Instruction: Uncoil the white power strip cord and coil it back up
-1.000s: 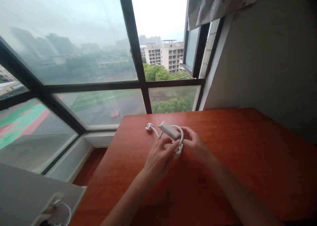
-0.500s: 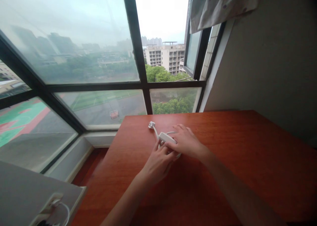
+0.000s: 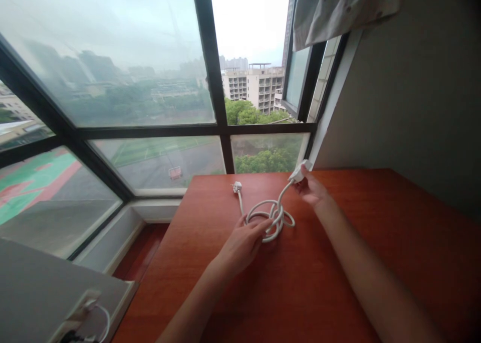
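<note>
A white extension cord lies on the red-brown wooden table (image 3: 180, 263), its cable (image 3: 263, 202) loosely coiled. My right hand (image 3: 313, 187) grips the cord's white socket block (image 3: 299, 172), raised at the far side of the table with the cable running down from it to the coil. At the coil's near left side, my left hand (image 3: 244, 240) has its thumb and fingers closed around part of the cable; some fingertips are hidden. The cord's plug (image 3: 237, 187) rests on the table beyond my left hand, prongs pointing left.
Dark-framed windows (image 3: 150, 131) stand beyond the table, one pane swung outward at the right. Cloth (image 3: 341, 12) hangs at the upper right beside a grey wall (image 3: 413, 97). At lower left, a low panel (image 3: 48, 278) carries a wall outlet with a white charger (image 3: 90, 305) plugged in.
My right hand has lifted the socket block off the coil and carried it up and to the right, drawing out cable. The coil has spread wider, and my left hand stays at its near side.
</note>
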{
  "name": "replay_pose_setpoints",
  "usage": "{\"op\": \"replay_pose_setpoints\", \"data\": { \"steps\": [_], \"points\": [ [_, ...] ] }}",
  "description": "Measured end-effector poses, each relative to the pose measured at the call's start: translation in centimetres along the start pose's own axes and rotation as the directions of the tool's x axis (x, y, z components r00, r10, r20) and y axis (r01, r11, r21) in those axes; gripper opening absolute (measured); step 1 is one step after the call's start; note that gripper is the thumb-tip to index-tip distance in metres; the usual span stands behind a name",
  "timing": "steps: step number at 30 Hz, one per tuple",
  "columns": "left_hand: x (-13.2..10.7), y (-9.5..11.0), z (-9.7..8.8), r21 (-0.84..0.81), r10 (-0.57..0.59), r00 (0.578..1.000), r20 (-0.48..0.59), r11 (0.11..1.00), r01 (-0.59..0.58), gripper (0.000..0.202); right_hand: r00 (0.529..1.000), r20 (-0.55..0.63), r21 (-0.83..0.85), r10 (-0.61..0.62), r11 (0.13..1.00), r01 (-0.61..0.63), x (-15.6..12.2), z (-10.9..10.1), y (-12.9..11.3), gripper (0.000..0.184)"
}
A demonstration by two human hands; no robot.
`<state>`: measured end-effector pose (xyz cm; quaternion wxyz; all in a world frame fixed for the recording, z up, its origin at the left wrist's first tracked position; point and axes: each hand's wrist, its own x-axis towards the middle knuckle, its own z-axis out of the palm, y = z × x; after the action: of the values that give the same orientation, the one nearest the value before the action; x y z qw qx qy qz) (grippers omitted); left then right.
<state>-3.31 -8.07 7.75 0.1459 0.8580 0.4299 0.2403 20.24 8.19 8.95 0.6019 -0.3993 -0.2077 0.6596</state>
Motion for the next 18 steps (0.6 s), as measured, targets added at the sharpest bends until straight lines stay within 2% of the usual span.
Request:
{"op": "replay_pose_setpoints", "data": {
  "steps": [3, 6, 8, 10, 13, 15, 17, 18],
  "points": [
    [0.2, 0.0, 0.1, 0.015, 0.001, 1.0, -0.014, 1.0, -0.001, 0.053, 0.996, -0.089, 0.111, -0.01, 0.994, 0.02, 1.5, -2.0, -1.6, 0.032],
    [0.2, 0.3, 0.0, 0.019, -0.014, 1.0, -0.011, 1.0, 0.014, 0.046, 0.981, -0.17, 0.13, -0.097, 0.984, 0.12, 2.1, -3.2, -2.0, 0.034],
    [0.2, 0.6, -0.1, -0.002, -0.019, 1.0, 0.005, 1.0, 0.019, 0.039, 0.958, -0.233, 0.124, -0.164, 0.973, 0.197, 2.0, -3.4, -1.3, 0.036],
    [0.1, 0.6, -0.4, -0.058, -0.022, 1.0, 0.006, 0.998, 0.022, 0.032, 0.946, -0.269, 0.117, -0.183, 0.968, 0.221, 1.6, -3.5, 0.0, 0.036],
    [0.2, -0.1, -1.0, -0.196, -0.062, 0.993, -0.103, 0.98, 0.041, 0.027, 0.962, -0.237, 0.106, -0.137, 0.981, 0.165, 1.1, -3.8, 2.0, 0.035],
    [0.5, -1.4, -1.5, -0.234, -0.169, 0.957, -0.236, 0.966, 0.113, 0.026, 0.974, -0.201, 0.084, -0.106, 0.989, 0.125, 0.8, -4.1, 3.0, 0.034],
    [1.1, -3.1, -2.1, -0.19, -0.332, 0.886, -0.323, 0.94, 0.283, 0.026, 0.986, -0.152, 0.044, -0.074, 0.996, 0.082, 0.6, -4.4, 3.7, 0.031],
    [1.4, -4.1, -2.3, -0.153, -0.423, 0.852, -0.31, 0.906, 0.394, 0.027, 0.991, -0.122, 0.016, -0.055, 0.998, 0.058, 0.5, -4.5, 4.0, 0.03]
  ]
}}
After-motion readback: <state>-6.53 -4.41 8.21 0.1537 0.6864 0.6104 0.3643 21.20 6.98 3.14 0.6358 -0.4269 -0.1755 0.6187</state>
